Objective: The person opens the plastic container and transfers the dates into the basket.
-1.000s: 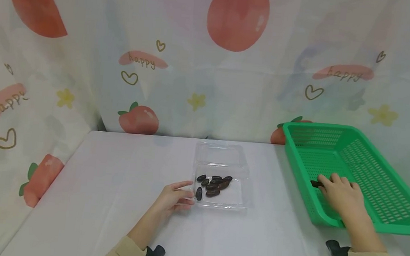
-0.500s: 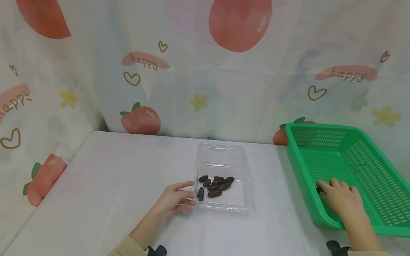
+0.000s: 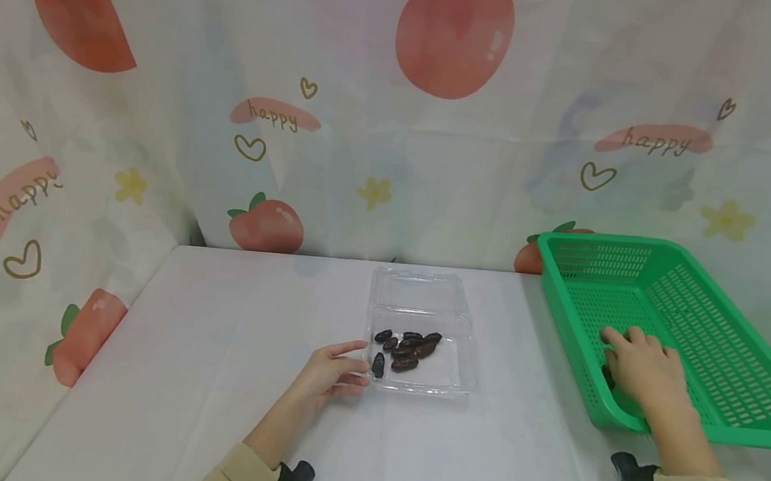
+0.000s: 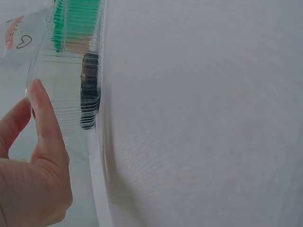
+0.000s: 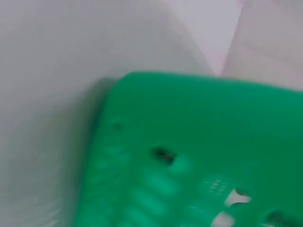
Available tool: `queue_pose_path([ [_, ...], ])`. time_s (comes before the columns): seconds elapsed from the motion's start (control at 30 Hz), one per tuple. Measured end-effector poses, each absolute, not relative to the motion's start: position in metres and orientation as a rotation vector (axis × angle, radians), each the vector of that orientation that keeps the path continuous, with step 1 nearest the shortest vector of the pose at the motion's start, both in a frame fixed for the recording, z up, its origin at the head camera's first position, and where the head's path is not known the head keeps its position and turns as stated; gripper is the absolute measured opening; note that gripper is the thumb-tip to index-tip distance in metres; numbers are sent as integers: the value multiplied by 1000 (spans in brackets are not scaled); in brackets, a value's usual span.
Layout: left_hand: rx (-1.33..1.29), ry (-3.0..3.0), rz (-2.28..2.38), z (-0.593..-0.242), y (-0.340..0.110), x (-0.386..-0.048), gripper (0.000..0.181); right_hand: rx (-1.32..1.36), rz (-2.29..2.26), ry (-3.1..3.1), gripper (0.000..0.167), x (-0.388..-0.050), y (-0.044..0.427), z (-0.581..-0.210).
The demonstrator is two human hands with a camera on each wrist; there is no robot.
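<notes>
My left hand (image 3: pixel 327 374) is at the left side of the open clear plastic box (image 3: pixel 443 366), and in the left wrist view its thumb and a finger pinch the box's rim (image 4: pixel 31 87). Several dark brown, wrinkled date-like pieces (image 3: pixel 404 364) lie in the box's front part, mostly left of centre. My right hand (image 3: pixel 645 370) is inside the green basket (image 3: pixel 746 329), near its left wall. A dark piece (image 3: pixel 608 376) shows beside and below its fingers; the hand hides what its fingertips touch. The right wrist view shows the basket's outer side (image 5: pixel 213 118), but no hand.
A white cloth (image 3: pixel 209 332) covers the table. The box's raised clear lid (image 3: pixel 419 290) stands towards the back. Behind the table hangs a printed curtain (image 3: pixel 367 146), and the basket is at the table's right. A black wrist mount (image 3: pixel 633 473) is on each forearm.
In the basket, the dark piece by my right hand has gone from beyond the fingertips to beneath the hand's near side, and the fingers have shifted. My left hand stays at the box.
</notes>
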State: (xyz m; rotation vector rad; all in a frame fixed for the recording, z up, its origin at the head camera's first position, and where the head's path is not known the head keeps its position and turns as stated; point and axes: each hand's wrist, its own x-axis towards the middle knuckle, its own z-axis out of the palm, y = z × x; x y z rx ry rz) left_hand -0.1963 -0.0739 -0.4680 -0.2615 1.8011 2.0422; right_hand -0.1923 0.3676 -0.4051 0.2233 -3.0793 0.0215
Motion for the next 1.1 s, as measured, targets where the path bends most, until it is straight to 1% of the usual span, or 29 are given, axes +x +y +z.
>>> queue_pose_path([
  [0.1,-252,1788,2048,-468,-74,-196,51,228,28,-3023,29,-191,359,-397],
  [0.23,-243,1780,2050,-468,-74,-196,51,233,62,-2956,33,-192,343,-384],
  [0.43,-278,1792,2037,-467,-74,-196,49,352,121,-2765,36,-194,311,-378],
  [0.6,-270,1788,2044,-467,-75,-196,49,474,135,-2628,36,-196,277,-388],
  [0.8,-260,1784,2043,-467,-75,-196,49,552,132,-2676,35,-199,240,-410],
  [1.1,-260,1784,2044,-468,-74,-196,49,751,157,-2684,34,-206,200,-431],
])
